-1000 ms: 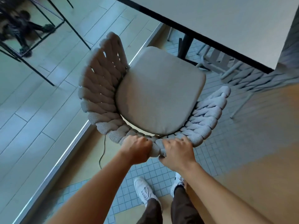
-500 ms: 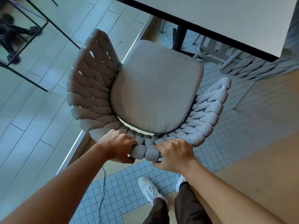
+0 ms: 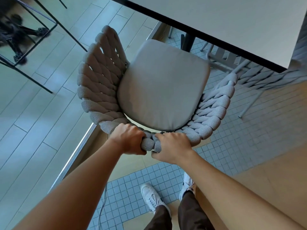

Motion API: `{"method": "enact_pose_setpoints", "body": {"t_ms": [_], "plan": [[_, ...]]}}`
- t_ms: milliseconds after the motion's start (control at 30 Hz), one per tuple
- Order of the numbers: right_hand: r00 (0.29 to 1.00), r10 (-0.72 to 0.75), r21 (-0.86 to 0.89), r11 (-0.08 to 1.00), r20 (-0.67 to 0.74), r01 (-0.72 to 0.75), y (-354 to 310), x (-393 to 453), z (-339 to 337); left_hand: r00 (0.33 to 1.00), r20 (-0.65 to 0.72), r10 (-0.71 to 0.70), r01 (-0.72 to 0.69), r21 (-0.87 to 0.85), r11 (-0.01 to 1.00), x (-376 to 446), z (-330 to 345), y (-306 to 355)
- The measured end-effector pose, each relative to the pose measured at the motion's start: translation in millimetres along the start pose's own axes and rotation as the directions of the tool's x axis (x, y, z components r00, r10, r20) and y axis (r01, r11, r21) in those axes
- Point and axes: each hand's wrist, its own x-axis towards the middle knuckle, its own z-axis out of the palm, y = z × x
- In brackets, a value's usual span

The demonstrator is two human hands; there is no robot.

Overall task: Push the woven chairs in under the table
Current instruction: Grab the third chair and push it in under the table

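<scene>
A woven chair (image 3: 99, 83) with a thick grey rope back and a pale seat cushion (image 3: 163, 85) stands in front of me. Its seat front almost reaches the edge of the white table (image 3: 232, 22), which has a dark rim and a black leg (image 3: 187, 42). My left hand (image 3: 127, 140) and my right hand (image 3: 172, 146) both grip the top middle of the chair's back, close together. A second woven chair (image 3: 259, 78) sits at the right, partly under the table.
A sliding-door floor track (image 3: 78, 151) runs diagonally at the left, with grey plank flooring beyond it. Black metal furniture legs (image 3: 49, 19) and a dark dog (image 3: 11, 30) are at the top left. A thin cable (image 3: 101, 206) lies on the tiled floor by my white shoes (image 3: 151, 196).
My two hands have come closer together on the chair back. The chair has turned a little and sits nearer the table edge.
</scene>
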Motion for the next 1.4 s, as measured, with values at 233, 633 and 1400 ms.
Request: {"method": "enact_pose_setpoints", "body": {"t_ms": [233, 633, 1400], "plan": [[1.0, -0.018, -0.036, 0.999, -0.001, 0.018, -1, -5, 6, 1.0, 0.011, -0.02, 0.02, -0.012, 1.0, -8, 2, 10], [0.999, -0.034, -0.057, 0.998, -0.035, 0.032, 4, 15, 1, 0.995, -0.02, 0.103, -0.102, 0.018, 0.995, 6, -5, -13], [0.906, 0.132, 0.272, 0.962, -0.402, -0.02, 14, -14, 4, 0.803, -0.459, -0.381, 0.14, -0.476, 0.868, -26, 28, -3]]}}
